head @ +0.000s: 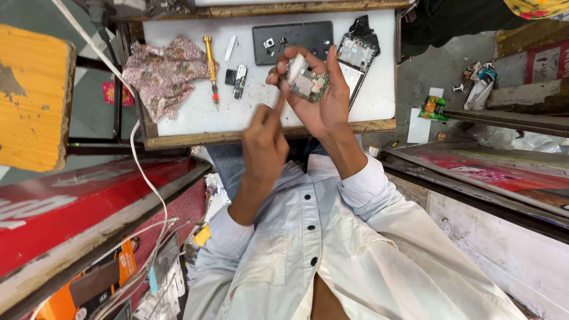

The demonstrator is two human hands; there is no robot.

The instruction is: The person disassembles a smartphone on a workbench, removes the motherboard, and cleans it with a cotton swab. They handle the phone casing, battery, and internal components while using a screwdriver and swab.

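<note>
My right hand is raised over the white work board and grips a small green phone circuit board between fingers and thumb. My left hand is just below it, mostly curled, with the index finger stretched up to touch the lower left edge of the circuit board. An opened phone frame lies on the board behind my right hand. A black phone back with several small screws on it lies flat beyond my fingers.
A yellow-handled screwdriver, a floral cloth and small black and silver parts lie on the board's left half. A white cable runs down the left. A yellow wooden stool and a red counter stand left.
</note>
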